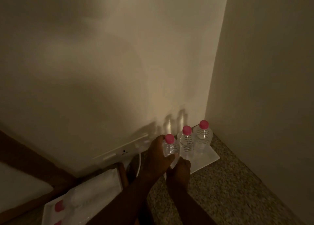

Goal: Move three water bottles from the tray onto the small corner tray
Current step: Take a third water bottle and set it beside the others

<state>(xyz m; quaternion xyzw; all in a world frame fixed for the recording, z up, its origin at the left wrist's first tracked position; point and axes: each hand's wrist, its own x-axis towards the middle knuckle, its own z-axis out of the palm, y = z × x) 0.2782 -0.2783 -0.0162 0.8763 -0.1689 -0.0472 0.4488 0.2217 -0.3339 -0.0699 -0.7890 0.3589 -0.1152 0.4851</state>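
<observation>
The third water bottle stands at the near-left corner of the small corner tray, in line with the second bottle and the far bottle, which already stand upright nearer the wall corner. The left hand wraps the third bottle's body from the left, fingers clamped round it just under the pink cap. The right hand sits low at the bottle's base, fingers curled in against it; the light is dim, so I cannot tell whether that hand grips the bottle or only steadies it.

To finish the step well, seat the base flat on the tray before letting go, then open the left fingers outward to the left rather than lifting up through the cap, and draw the right hand straight back toward the body. The bottle is light and tall, so a brush on release could tip it.

Room is tight. The second bottle is just beside the third on the right, the wall is close behind, and a white cable hangs from a socket just left of the hand. The tray's near edge lies right under the right hand, so the bottle has little margin there. The open way out is back over the speckled tabletop, clear of the larger tray at lower left, where pink caps still show
</observation>
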